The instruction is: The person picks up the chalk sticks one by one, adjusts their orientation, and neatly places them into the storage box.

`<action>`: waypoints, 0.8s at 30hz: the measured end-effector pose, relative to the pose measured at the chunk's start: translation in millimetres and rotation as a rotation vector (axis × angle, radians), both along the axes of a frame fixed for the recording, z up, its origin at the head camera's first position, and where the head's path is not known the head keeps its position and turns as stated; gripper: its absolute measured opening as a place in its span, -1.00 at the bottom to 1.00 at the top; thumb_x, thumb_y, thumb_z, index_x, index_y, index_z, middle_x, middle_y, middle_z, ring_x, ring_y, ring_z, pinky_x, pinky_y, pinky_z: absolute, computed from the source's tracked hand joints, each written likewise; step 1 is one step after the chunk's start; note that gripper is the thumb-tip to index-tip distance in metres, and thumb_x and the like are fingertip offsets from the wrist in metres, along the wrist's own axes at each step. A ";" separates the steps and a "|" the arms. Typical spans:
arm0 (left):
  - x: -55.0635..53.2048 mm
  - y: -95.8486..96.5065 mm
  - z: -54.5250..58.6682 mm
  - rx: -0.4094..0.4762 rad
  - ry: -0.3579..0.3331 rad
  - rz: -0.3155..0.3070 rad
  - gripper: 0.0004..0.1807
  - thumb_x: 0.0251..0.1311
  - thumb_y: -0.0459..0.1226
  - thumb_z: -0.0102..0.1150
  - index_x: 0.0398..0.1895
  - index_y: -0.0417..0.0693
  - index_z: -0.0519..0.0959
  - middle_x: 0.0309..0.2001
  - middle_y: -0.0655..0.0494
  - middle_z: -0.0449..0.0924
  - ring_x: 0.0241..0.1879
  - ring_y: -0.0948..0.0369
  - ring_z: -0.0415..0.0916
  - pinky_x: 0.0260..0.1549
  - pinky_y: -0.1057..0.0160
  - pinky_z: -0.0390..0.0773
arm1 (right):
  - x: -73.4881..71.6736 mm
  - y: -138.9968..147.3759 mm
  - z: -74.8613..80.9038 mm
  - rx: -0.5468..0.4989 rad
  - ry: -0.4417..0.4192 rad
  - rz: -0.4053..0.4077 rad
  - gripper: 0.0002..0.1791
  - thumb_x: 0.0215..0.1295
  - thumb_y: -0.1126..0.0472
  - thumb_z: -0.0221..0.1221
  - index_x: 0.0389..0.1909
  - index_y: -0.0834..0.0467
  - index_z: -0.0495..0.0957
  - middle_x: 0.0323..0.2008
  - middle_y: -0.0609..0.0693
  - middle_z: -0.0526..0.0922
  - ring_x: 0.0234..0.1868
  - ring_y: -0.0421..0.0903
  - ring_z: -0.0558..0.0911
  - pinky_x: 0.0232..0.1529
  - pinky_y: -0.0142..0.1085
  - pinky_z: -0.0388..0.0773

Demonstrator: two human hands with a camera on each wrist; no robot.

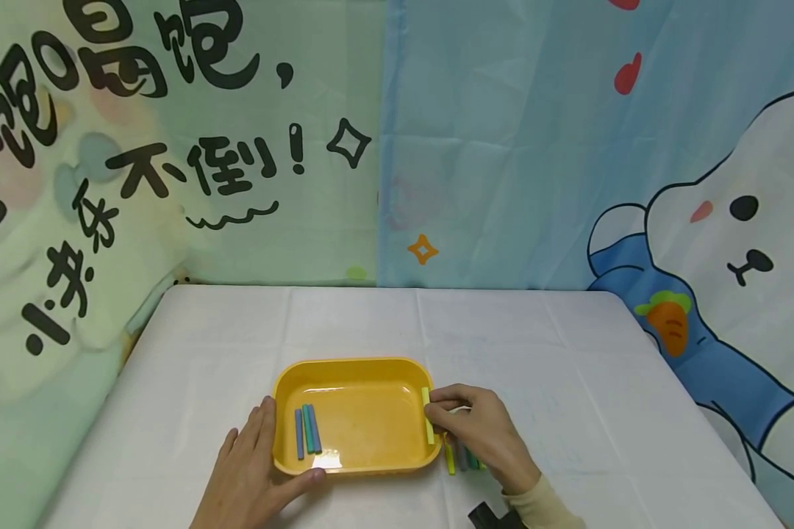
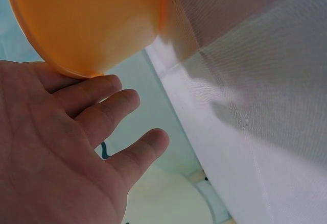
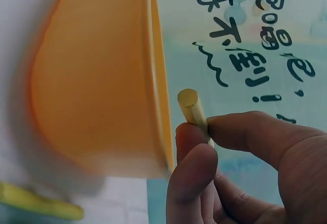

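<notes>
On the white table a yellow tray (image 1: pixel 364 419) holds a few chalk sticks, two purple-blue and one green (image 1: pixel 307 429), on its left side. My left hand (image 1: pixel 254 463) rests against the tray's left end, fingers fairly straight on the outside and thumb by the front rim. In the left wrist view its fingers (image 2: pixel 107 114) touch the tray wall from outside. My right hand (image 1: pixel 479 430) pinches a pale yellow chalk stick (image 3: pixel 193 109) between thumb and fingers, over the tray's right rim. A second yellow chalk (image 1: pixel 450 457) lies outside the tray, near that hand.
Several more chalk sticks (image 1: pixel 471 461), grey and green, lie right of the tray, partly hidden under my right hand. A black object (image 1: pixel 492 517) shows below the right wrist. Printed curtains (image 1: pixel 476 169) hang behind the white table (image 1: pixel 344 323).
</notes>
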State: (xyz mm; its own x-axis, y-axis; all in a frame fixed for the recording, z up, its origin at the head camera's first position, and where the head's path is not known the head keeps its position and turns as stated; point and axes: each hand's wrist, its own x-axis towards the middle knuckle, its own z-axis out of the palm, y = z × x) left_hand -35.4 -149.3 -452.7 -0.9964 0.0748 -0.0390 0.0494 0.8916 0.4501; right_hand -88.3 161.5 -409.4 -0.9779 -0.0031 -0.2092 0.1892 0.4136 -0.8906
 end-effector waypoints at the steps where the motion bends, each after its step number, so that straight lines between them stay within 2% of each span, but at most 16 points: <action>1: 0.0 0.1 0.0 0.001 0.002 0.000 0.45 -0.06 0.59 0.08 0.59 -0.33 -0.05 0.55 -0.24 0.09 0.51 -0.13 0.11 0.44 -0.28 0.08 | -0.7 -1.9 0.6 0.008 0.009 0.005 -0.73 0.25 0.16 0.38 -0.10 0.21 0.71 -0.30 0.03 0.68 -0.44 -0.05 0.66 -0.40 -0.16 0.70; 6: -0.6 1.1 -1.1 0.003 0.003 0.008 0.45 -0.08 0.59 0.08 0.59 -0.34 -0.03 0.55 -0.25 0.09 0.50 -0.14 0.12 0.43 -0.29 0.08 | -4.5 -13.6 3.7 0.035 0.055 0.041 -0.75 0.24 0.16 0.37 -0.12 0.19 0.72 -0.31 0.01 0.69 -0.45 -0.07 0.66 -0.39 -0.18 0.70; 12: -1.2 1.7 -2.0 0.007 -0.007 0.018 0.46 -0.09 0.60 0.08 0.59 -0.34 -0.03 0.55 -0.26 0.09 0.50 -0.15 0.12 0.43 -0.30 0.08 | -9.5 -30.8 3.4 -0.018 0.067 0.106 -0.71 0.25 0.16 0.37 -0.08 0.24 0.70 -0.26 0.05 0.69 -0.44 -0.01 0.68 -0.36 -0.18 0.70; 17: -0.9 2.4 -1.3 0.008 -0.026 0.024 0.48 -0.11 0.62 0.06 0.59 -0.33 -0.06 0.54 -0.27 0.09 0.50 -0.16 0.12 0.43 -0.30 0.07 | -13.7 -45.2 -0.5 -0.056 0.070 0.165 -0.68 0.27 0.17 0.35 -0.04 0.27 0.69 -0.24 0.07 0.72 -0.42 -0.02 0.70 -0.34 -0.19 0.72; 24: -1.9 2.8 -0.2 0.001 -0.041 0.028 0.49 -0.11 0.63 0.04 0.60 -0.31 -0.07 0.55 -0.26 0.07 0.50 -0.16 0.11 0.44 -0.30 0.04 | -17.7 -64.3 -8.7 -0.078 0.077 0.197 -0.69 0.23 0.19 0.33 -0.08 0.30 0.69 -0.30 0.07 0.73 -0.44 0.06 0.72 -0.37 -0.14 0.73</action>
